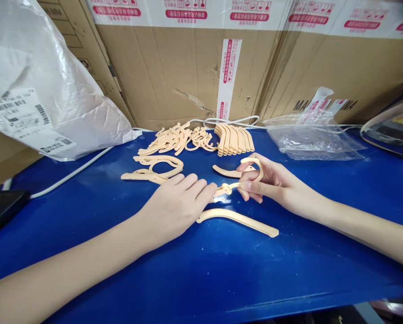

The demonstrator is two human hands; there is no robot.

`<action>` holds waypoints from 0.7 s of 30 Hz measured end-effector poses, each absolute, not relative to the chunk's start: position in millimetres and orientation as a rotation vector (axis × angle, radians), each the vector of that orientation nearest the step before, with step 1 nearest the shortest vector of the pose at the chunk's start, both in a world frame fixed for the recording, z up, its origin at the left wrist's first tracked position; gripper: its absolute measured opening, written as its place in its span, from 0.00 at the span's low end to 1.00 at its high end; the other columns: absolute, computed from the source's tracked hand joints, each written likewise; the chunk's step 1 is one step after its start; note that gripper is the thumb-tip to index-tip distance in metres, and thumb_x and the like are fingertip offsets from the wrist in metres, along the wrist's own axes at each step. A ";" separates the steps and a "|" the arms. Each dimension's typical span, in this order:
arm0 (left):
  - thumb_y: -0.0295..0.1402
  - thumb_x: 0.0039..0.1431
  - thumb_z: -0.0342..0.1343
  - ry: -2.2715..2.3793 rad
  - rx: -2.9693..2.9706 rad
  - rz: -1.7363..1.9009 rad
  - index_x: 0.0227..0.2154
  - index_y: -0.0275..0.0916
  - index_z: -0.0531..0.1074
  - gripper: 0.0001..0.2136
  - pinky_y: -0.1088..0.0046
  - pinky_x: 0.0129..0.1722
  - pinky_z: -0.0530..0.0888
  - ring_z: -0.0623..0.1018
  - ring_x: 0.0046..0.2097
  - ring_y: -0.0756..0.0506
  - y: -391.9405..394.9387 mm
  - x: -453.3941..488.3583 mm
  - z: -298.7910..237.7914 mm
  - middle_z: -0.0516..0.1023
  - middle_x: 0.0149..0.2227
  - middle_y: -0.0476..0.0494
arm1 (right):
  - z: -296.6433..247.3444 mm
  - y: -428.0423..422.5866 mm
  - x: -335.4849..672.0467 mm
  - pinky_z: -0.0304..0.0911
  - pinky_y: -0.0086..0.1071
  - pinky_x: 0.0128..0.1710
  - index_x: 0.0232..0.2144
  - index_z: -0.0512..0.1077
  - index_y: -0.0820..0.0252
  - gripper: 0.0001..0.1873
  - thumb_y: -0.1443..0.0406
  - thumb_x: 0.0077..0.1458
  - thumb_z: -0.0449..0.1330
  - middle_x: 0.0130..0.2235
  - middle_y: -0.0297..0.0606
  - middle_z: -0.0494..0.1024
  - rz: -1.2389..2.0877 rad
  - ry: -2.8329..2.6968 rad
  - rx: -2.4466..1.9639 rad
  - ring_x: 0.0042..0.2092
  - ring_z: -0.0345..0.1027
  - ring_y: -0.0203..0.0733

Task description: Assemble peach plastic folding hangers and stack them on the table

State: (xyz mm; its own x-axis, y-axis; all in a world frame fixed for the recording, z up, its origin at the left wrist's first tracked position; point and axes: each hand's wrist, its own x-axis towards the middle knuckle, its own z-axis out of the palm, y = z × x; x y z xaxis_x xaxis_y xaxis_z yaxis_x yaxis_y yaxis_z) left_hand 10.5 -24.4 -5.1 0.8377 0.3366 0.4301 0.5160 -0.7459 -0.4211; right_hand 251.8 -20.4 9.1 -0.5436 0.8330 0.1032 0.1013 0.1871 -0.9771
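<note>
My left hand (179,207) is closed on a cream plastic hanger arm (219,192), of which only the end shows past the fingers. A curved hanger hook (261,168) is pinched between thumb and fingers of my right hand (272,182). The hook's lower end meets the arm's end; whether they are joined I cannot tell. Nearer to me lies a loose, bent hanger arm (238,218), beside my left hand. Another arm piece (225,171) lies partly behind my right fingers. Folded hangers (159,164) rest beyond my left hand.
At the back of the blue table (201,279) are a heap of hanger arms (169,138), a pile of hooks (201,138) and a row of arms (235,139). A clear plastic bag (309,139), white cable (73,173), wrapped parcel (66,99) and cardboard boxes (167,67) surround them.
</note>
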 end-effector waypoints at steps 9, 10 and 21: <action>0.26 0.68 0.44 -0.624 -2.475 -0.507 0.43 0.30 0.70 0.10 0.67 0.32 0.67 0.73 0.32 0.44 -22.8 10.9 -4.5 0.75 0.31 0.44 | 8.6 -15.7 257.5 0.55 0.28 0.26 0.45 0.60 0.59 0.09 0.69 0.63 0.54 0.27 0.30 0.73 1.472 -1.783 -0.818 0.26 0.59 0.30; 0.27 0.69 0.43 -0.626 -2.491 -0.520 0.43 0.30 0.70 0.11 0.67 0.32 0.67 0.72 0.32 0.44 -22.0 10.4 -4.0 0.75 0.31 0.45 | 8.3 -16.2 257.2 0.55 0.28 0.26 0.45 0.60 0.58 0.09 0.69 0.63 0.54 0.27 0.30 0.73 1.468 -1.759 -0.822 0.26 0.59 0.30; 0.29 0.71 0.37 -0.664 -2.645 -0.666 0.39 0.32 0.68 0.14 0.71 0.30 0.66 0.71 0.31 0.47 -21.1 8.3 -1.0 0.74 0.30 0.45 | 10.5 -17.4 257.2 0.54 0.29 0.27 0.45 0.65 0.58 0.13 0.69 0.57 0.57 0.23 0.29 0.71 1.585 -1.463 -0.862 0.26 0.60 0.33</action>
